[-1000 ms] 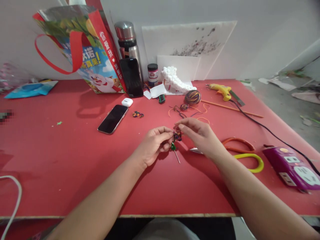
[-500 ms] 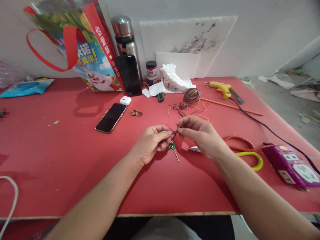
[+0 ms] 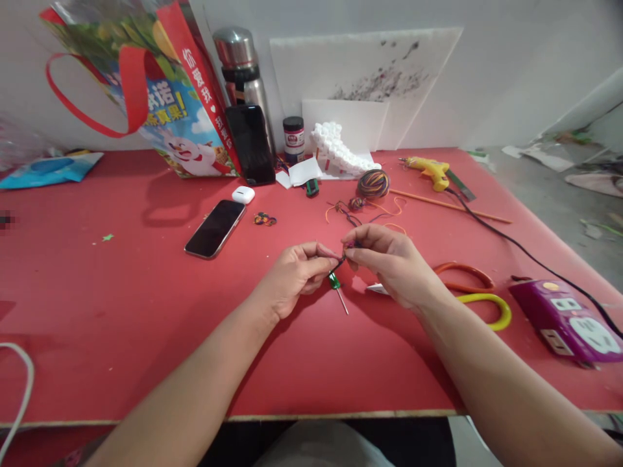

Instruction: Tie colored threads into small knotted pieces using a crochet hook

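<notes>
Between my fingertips is a small piece of dark multicoloured cord (image 3: 341, 259). My left hand (image 3: 304, 272) pinches its left end, and my right hand (image 3: 384, 259) pinches a bunched, knotted part that the fingers mostly hide. Below my left fingertips, a small screwdriver with a green handle (image 3: 334, 281) lies on the red table (image 3: 292, 363), its thin shaft pointing toward me. Scissors with one orange and one yellow loop (image 3: 506, 312) lie partly under my right hand and forearm. Just beyond my hands sits a ball of multicoloured cord (image 3: 374, 183) with loose strands.
A phone (image 3: 215, 228), a white earphone case (image 3: 243, 194) and a small knotted cord piece (image 3: 265, 219) lie to the left. At the back stand a bag (image 3: 185, 130), a steel flask (image 3: 238, 48) and a jar (image 3: 293, 137). A yellow glue gun (image 3: 428, 170) and purple box (image 3: 567, 321) are right.
My left fingers have shifted slightly on the cord, and the stretch between my hands lies a little differently. My right hand keeps its pinch. The view has moved slightly.
</notes>
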Motion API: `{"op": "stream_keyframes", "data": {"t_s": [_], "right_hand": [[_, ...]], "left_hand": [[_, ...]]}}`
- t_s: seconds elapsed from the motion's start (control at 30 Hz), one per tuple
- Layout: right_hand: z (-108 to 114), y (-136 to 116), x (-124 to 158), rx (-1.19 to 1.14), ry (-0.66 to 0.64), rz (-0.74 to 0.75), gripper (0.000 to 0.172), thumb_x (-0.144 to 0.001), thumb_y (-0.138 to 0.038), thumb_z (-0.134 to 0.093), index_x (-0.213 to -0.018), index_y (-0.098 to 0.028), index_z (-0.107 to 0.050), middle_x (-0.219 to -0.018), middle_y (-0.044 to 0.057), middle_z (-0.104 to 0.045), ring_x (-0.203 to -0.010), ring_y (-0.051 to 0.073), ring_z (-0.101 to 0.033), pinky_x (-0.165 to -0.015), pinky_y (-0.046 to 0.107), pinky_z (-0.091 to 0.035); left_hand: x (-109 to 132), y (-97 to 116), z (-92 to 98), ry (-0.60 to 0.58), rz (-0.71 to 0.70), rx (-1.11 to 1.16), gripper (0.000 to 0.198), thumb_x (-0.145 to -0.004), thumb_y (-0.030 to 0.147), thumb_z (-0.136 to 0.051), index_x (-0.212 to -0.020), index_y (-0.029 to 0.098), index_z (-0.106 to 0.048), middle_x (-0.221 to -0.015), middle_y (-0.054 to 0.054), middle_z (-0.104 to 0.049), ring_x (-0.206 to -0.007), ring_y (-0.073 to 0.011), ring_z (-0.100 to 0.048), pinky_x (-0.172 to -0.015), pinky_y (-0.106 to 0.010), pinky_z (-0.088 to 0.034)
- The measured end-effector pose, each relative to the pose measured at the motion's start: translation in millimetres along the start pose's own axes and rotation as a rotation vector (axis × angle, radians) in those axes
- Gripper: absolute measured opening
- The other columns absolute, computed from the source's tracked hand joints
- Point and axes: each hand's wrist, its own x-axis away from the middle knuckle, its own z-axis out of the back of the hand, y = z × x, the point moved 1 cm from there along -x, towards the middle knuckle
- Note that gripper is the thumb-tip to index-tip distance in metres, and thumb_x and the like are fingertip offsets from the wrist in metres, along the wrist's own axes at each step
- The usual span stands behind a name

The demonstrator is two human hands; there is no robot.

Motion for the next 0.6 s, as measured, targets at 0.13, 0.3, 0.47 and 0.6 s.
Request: {"op": "stream_keyframes", "data": {"t_s": [0.13, 0.3, 0.47, 0.6], "right_hand": [[0.0, -0.8, 0.4, -0.004, -0.01, -0.003, 0.027, -0.062, -0.027, -0.083, -0.085, -0.017, -0.072, -0.072, -0.002, -0.068, -0.061, 0.011, -0.059, -0.064, 0.029, -0.046], [1.1, -0.8, 0.3, -0.023, -0.004, -0.001, 0.023, -0.06, -0.023, -0.083, -0.08, -0.018, -0.072, -0.073, -0.001, -0.068, -0.064, 0.011, -0.061, -0.065, 0.028, -0.049], [1.2, 0.3, 0.2, -0.033, -0.013, 0.0, 0.023, -0.059, -0.021, -0.083, -0.079, -0.019, -0.072, -0.075, 0.0, -0.07, -0.068, 0.013, -0.062, -0.067, 0.028, -0.052], [1.2, 0.1, 1.0, -0.02, -0.038, 0.001, 0.023, -0.06, -0.02, -0.083, -0.079, -0.02, -0.071, -0.076, 0.0, -0.07, -0.071, 0.014, -0.063, -0.069, 0.029, -0.052]], "left_hand": [[-0.7, 0.5, 0.2, 0.01, 0.014, 0.02, 0.016, -0.072, 0.018, -0.079, -0.075, 0.015, -0.063, -0.055, 0.008, -0.044, -0.042, -0.0014, -0.026, -0.041, -0.018, -0.013], [-0.5, 1.2, 0.1, -0.014, 0.016, 0.023, 0.022, -0.074, 0.022, -0.081, -0.071, 0.016, -0.06, -0.054, 0.009, -0.039, -0.042, -0.0009, -0.023, -0.041, -0.018, -0.013], [0.4, 1.4, 0.5, -0.063, 0.047, 0.008, 0.022, -0.07, 0.026, -0.085, -0.07, 0.014, -0.066, -0.052, 0.009, -0.038, -0.042, -0.0011, -0.023, -0.042, -0.019, -0.011], [0.0, 1.9, 1.0, -0.03, 0.028, -0.026, 0.024, -0.065, 0.025, -0.088, -0.072, 0.014, -0.068, -0.054, 0.006, -0.047, -0.043, -0.0013, -0.026, -0.043, -0.02, -0.013]]}}
